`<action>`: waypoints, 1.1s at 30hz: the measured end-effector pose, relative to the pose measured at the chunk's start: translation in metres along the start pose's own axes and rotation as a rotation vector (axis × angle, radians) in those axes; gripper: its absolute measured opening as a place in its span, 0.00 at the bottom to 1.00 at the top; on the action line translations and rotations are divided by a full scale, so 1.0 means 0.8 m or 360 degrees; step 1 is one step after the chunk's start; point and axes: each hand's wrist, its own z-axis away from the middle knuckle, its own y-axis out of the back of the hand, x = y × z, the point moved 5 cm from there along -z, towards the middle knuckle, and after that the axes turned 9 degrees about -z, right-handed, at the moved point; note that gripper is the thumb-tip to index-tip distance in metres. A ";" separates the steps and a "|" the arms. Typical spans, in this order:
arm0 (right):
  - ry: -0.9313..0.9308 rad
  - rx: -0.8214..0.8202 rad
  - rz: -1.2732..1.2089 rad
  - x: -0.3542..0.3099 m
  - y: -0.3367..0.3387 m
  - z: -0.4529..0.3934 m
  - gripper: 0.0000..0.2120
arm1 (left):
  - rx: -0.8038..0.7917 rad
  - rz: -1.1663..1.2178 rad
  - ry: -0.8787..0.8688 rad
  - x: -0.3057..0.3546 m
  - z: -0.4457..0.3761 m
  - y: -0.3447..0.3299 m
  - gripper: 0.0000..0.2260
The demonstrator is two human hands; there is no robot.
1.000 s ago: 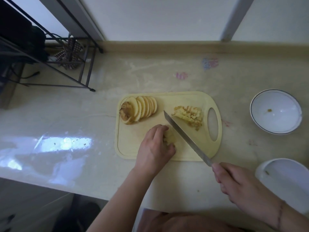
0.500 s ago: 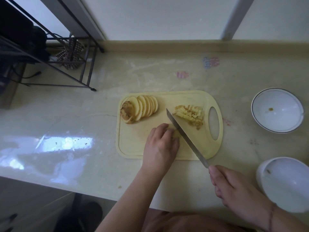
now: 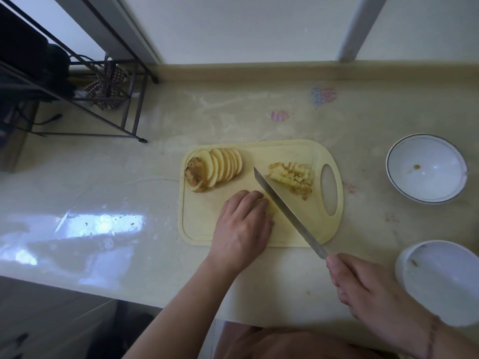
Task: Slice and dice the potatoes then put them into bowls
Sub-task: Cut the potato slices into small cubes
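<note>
A pale yellow cutting board point(image 3: 202, 229) lies on the counter. A fanned row of potato slices point(image 3: 215, 169) sits at its far left, and a heap of diced potato point(image 3: 293, 177) lies near the handle hole. My left hand point(image 3: 243, 224) covers a stack of potato pieces point(image 3: 269, 207) at the board's middle, fingers curled over it. My right hand point(image 3: 368, 288) grips the handle of a long knife point(image 3: 285, 211), whose blade runs diagonally right beside my left fingers.
Two white bowls stand to the right: one point(image 3: 427, 168) at mid-right with a crumb inside, another point(image 3: 440, 278) near the front edge. A black wire rack point(image 3: 85, 81) occupies the back left. The counter edge runs along the bottom.
The knife blade has shifted slightly left along the held potato pieces. My left hand stays on the same spot. The view has shifted a little.
</note>
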 end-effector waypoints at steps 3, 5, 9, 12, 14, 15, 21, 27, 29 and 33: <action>0.0018 0.0000 0.0076 -0.001 0.000 0.002 0.41 | -0.0032 0.0045 -0.0091 0.000 -0.002 -0.004 0.08; 0.0034 0.0012 0.0118 -0.002 0.001 0.003 0.41 | -0.0057 0.0051 -0.0111 -0.002 -0.002 -0.008 0.07; 0.0026 -0.0012 0.0175 0.000 0.000 0.007 0.42 | -0.0049 0.0083 -0.0090 -0.003 -0.002 -0.008 0.06; 0.0009 -0.0023 0.0221 0.003 0.001 0.012 0.43 | -0.0046 0.0106 -0.0084 -0.003 -0.003 -0.008 0.05; 0.0011 -0.0023 0.0220 0.003 -0.001 0.011 0.42 | -0.0041 0.0120 -0.0084 -0.002 -0.003 -0.008 0.05; 0.0019 -0.0020 0.0227 0.003 -0.005 0.008 0.41 | -0.0040 0.0127 -0.0079 -0.002 -0.004 -0.009 0.05; 0.0199 0.0090 0.0264 -0.017 -0.020 -0.025 0.33 | -0.0018 0.0150 -0.0074 -0.002 -0.006 -0.008 0.06; 0.0219 0.0178 0.0202 -0.016 0.000 -0.027 0.32 | -0.0034 0.0146 -0.0069 -0.007 -0.004 -0.010 0.06; 0.0223 0.0153 0.0187 -0.015 -0.001 -0.025 0.32 | -0.0029 0.0167 -0.0076 -0.009 -0.003 -0.008 0.06; 0.0267 0.0114 0.0209 -0.018 -0.005 -0.016 0.35 | 0.0033 0.0196 -0.0080 -0.010 -0.001 0.000 0.06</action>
